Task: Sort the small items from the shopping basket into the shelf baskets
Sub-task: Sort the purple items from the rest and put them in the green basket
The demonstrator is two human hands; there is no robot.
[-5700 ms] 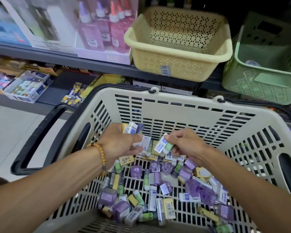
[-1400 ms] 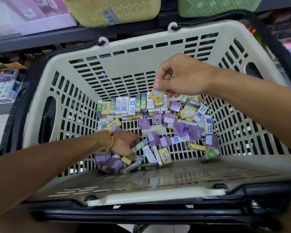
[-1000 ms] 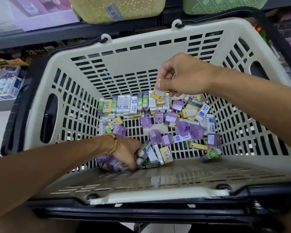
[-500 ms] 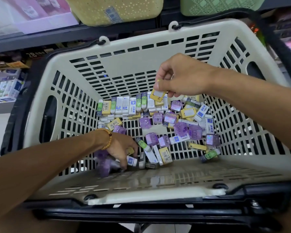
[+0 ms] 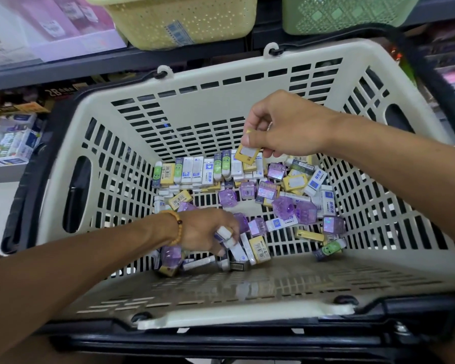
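Small items [image 5: 263, 198] are lying loose on the floor of the basket [image 5: 221, 101], mostly toward its far wall. A yellow packet [image 5: 247, 154] is being pinched between thumb and curled fingers of the right hand [image 5: 286, 127], held above the pile. White erasers [image 5: 227, 239] are being gripped by the curled fingers of the left hand [image 5: 205, 232], low at the near side, among purple cubes. The yellow bin [image 5: 181, 19] and green bin [image 5: 347, 11] are sitting on the shelf above.
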